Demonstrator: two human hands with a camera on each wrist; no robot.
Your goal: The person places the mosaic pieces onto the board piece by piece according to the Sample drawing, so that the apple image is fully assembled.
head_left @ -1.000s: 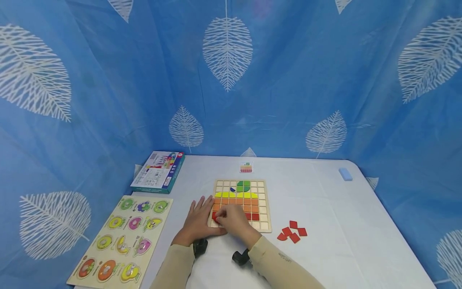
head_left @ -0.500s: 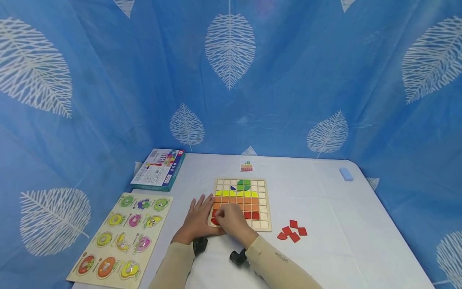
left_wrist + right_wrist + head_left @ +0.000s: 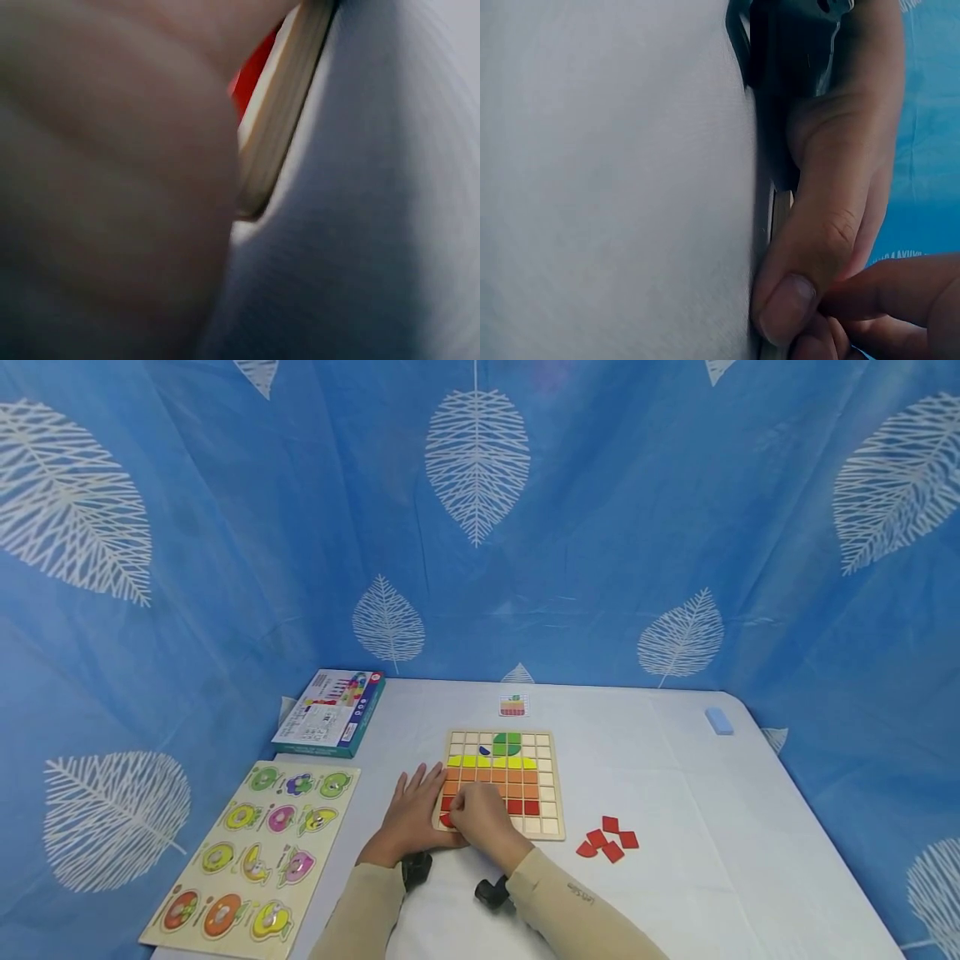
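A square wooden grid board [image 3: 549,793] lies on the table, bearing rows of yellow, orange and red tiles and a few green and blue pieces. My left hand [image 3: 411,817] rests at its left edge, fingers stretched out and thumb along the near edge. Over the near left corner, my right hand [image 3: 486,820] has curled fingers at a red rounded-corner tile [image 3: 446,820], seemingly pinching it. The hand hides part of the lower rows. In the left wrist view, the palm covers much of the board's side [image 3: 281,112]. The right wrist view shows the left thumb [image 3: 810,240] beside the right fingers [image 3: 900,292].
Several loose red tiles [image 3: 611,839] lie right of the board. A pattern card [image 3: 513,706] is behind it. At left are a fruit puzzle board [image 3: 251,860] and a flat box [image 3: 330,714]. A light-blue block [image 3: 718,721] sits far right.
The right hand has brought the red tile slightly nearer, into the near left corner cell of the board. The left hand stays in place.
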